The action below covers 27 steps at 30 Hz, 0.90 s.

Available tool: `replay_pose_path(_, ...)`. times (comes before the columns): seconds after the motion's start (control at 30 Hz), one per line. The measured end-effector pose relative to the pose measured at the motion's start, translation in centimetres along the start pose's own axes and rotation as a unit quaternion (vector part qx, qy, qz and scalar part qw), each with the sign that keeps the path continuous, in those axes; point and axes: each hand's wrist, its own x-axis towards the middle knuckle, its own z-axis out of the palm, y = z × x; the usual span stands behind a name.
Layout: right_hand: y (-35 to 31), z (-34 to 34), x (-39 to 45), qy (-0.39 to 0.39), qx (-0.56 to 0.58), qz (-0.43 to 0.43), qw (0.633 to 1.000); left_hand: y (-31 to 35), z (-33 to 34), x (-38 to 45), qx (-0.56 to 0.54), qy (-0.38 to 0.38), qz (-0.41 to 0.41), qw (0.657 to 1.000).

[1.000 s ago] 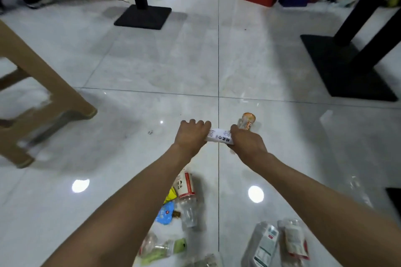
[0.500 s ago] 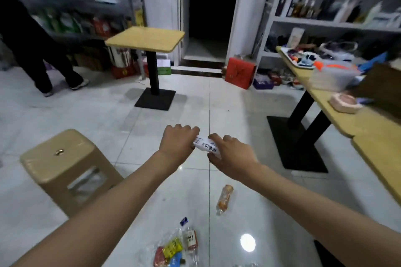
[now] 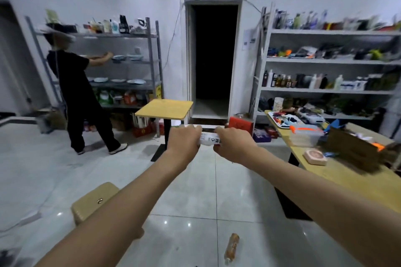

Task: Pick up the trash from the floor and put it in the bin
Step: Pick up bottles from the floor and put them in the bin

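Both arms are stretched out in front of me at chest height. My left hand (image 3: 183, 142) and my right hand (image 3: 233, 143) each grip one end of a small white packet (image 3: 210, 139) with dark print, held level between them. On the floor below, near the bottom edge, lies an orange-labelled bottle (image 3: 231, 248) on its side. No bin is in view.
A tan plastic stool (image 3: 95, 201) stands low at the left. Ahead is a small square table (image 3: 165, 109) on a black post, with a long cluttered table (image 3: 355, 178) at the right. A person in black (image 3: 80, 95) stands at the left shelves. A dark doorway (image 3: 213, 58) lies straight ahead.
My view has tilted up from the floor to the room. The trash pile has dropped out of sight, and both hands keep hold of the white packet, now raised higher.
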Motion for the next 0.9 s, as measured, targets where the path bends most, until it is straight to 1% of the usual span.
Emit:
replay_pose_path(0.07,-1.3,-1.6,-2.5,-0.013,-0.005,-0.008,1.000,0.0,-2.4,-2.5,0.005,0.000,-0.009,1.000)
replay_pose_path(0.2,-5.1,-3.1,-7.6,-0.040,0.007,-0.023,0.999,-0.4,-5.4,-9.1,0.000,-0.036,-0.041,0.999)
replay_pose_path(0.27,-7.6,-3.1,-9.8,-0.060,0.014,-0.034,0.997,-1.2,-6.6,-12.8,0.005,-0.068,-0.058,0.996)
replay_pose_path(0.3,-9.0,-2.9,-10.7,-0.068,0.017,-0.045,0.997,-1.8,-6.9,-14.7,0.008,-0.081,-0.068,0.994)
replay_pose_path(0.43,-15.9,-2.1,-13.1,-0.092,0.024,-0.099,0.991,-5.8,-7.3,-22.3,0.036,-0.095,-0.126,0.987)
replay_pose_path(0.53,-22.3,-1.9,-14.7,-0.095,0.031,-0.154,0.983,-9.8,-7.8,-28.3,0.039,-0.103,-0.170,0.979)
replay_pose_path(0.7,-35.6,-2.1,-18.1,-0.099,0.024,-0.266,0.959,-17.6,-9.7,-40.3,0.058,-0.131,-0.260,0.955)
replay_pose_path(0.8,-44.9,-2.3,-21.5,-0.108,0.039,-0.318,0.941,-22.5,-11.4,-49.0,0.075,-0.151,-0.319,0.933)
replay_pose_path(0.9,-54.0,-3.0,-25.2,-0.108,0.051,-0.377,0.919,-27.2,-13.9,-57.5,0.099,-0.155,-0.373,0.910)
